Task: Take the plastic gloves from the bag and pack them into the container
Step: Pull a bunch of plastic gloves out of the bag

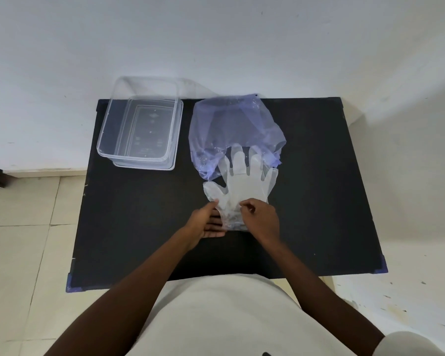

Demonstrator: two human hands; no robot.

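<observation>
A stack of clear plastic gloves (242, 182) lies flat on the black table (139, 227), fingers pointing away from me and partly inside the mouth of a translucent purple bag (231, 124). My left hand (208, 223) holds the cuff end from the left, thumb on top and fingers under the plastic. My right hand (260, 218) pinches the cuff from the right with thumb and forefinger. An empty clear rectangular container (139, 132) stands at the table's back left, apart from the gloves.
The table stands against a white wall (216, 42). Its far edge touches the container and the bag. Pale floor tiles (23, 240) lie to the left and right. My light shirt (216, 317) covers the near edge.
</observation>
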